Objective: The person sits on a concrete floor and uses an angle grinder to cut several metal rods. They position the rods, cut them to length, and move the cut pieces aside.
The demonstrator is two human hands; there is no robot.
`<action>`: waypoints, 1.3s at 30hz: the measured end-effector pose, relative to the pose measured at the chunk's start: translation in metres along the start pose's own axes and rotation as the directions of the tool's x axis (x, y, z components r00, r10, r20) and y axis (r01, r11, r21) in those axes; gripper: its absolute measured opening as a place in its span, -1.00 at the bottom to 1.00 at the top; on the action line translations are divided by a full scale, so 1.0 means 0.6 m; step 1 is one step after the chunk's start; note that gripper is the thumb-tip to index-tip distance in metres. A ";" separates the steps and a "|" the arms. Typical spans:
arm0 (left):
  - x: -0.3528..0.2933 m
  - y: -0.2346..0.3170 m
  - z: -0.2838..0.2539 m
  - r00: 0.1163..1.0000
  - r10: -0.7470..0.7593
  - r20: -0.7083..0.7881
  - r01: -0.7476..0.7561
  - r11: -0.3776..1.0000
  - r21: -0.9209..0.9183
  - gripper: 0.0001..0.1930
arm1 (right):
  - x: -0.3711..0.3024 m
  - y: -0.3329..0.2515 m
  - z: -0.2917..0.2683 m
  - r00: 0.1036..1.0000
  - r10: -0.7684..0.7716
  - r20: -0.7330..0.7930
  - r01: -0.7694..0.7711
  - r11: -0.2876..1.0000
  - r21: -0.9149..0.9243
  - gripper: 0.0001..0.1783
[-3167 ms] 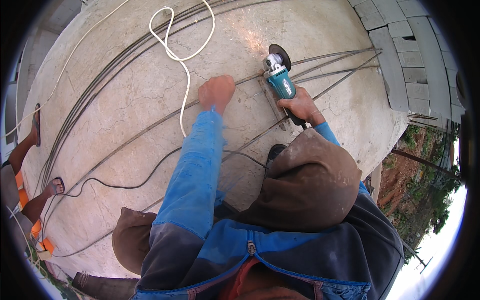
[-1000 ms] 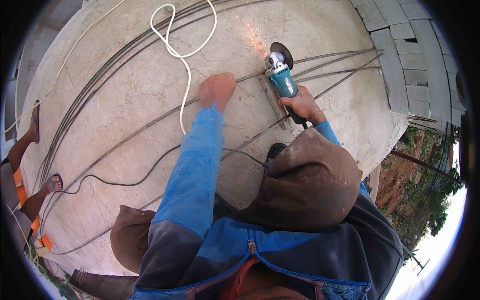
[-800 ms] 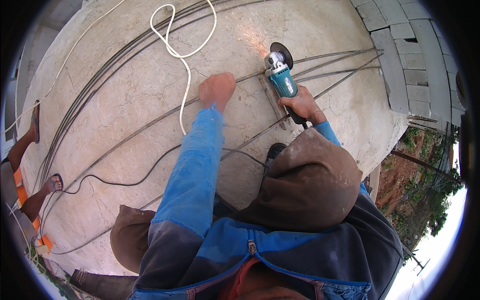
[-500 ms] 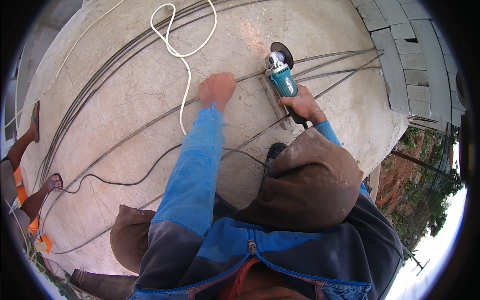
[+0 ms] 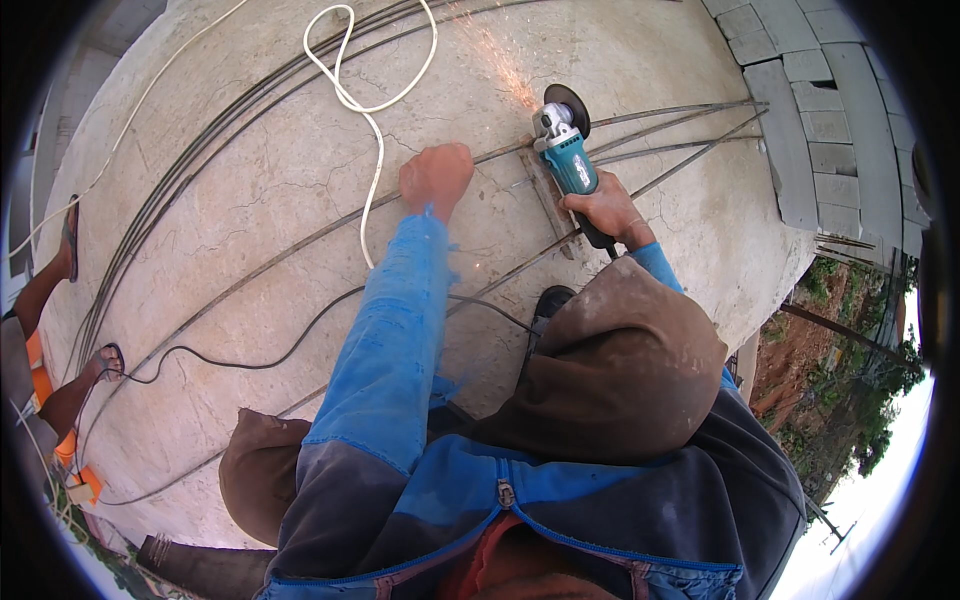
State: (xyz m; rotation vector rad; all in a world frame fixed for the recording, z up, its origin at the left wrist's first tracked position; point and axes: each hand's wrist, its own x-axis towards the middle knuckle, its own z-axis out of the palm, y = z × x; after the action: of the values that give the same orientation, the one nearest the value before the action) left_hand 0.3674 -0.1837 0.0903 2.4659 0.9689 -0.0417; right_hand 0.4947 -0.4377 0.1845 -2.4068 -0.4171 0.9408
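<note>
My right hand (image 5: 610, 208) is wrapped round the body of a teal angle grinder (image 5: 568, 160) with a dark disc (image 5: 568, 107) at its far end. The disc meets a long steel rebar (image 5: 300, 246) lying across the concrete, and orange sparks (image 5: 508, 78) fly away from the contact. My left hand (image 5: 437, 180) is closed in a fist round that same rebar, left of the grinder. Under the rebar, beside the grinder, lies a short flat bar (image 5: 546, 200). The exact point of contact is hidden by the grinder head.
Several more rebars (image 5: 190, 150) curve along the left; others (image 5: 680, 145) reach toward grey blocks (image 5: 830, 125) at the right. A white cable (image 5: 376, 180) loops ahead, and a black cord (image 5: 255, 367) crosses the concrete floor (image 5: 270, 190). Another person's feet (image 5: 108, 362) stand at far left.
The spray of sparks has grown brighter and longer, reaching farther ahead. Both hands and the grinder stay almost in place.
</note>
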 end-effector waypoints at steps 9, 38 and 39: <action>0.001 -0.001 -0.001 1.000 -0.004 0.000 0.004 1.000 -0.014 -0.43 | -0.004 -0.007 -0.002 1.000 0.018 0.018 -0.019 1.000 0.010 -0.52; 0.000 -0.002 -0.004 1.000 -0.007 -0.006 0.007 1.000 -0.015 -0.45 | 0.002 0.002 0.001 1.000 0.002 0.004 -0.003 0.999 0.048 -0.53; -0.001 -0.001 -0.002 1.000 0.000 -0.009 0.000 1.000 -0.010 -0.45 | 0.001 0.002 0.001 1.000 0.005 0.003 -0.005 0.999 0.047 -0.53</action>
State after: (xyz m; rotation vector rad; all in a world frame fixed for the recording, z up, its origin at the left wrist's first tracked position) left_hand 0.3664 -0.1828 0.0912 2.4590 0.9714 -0.0254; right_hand 0.4950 -0.4381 0.1832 -2.3656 -0.3861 0.9459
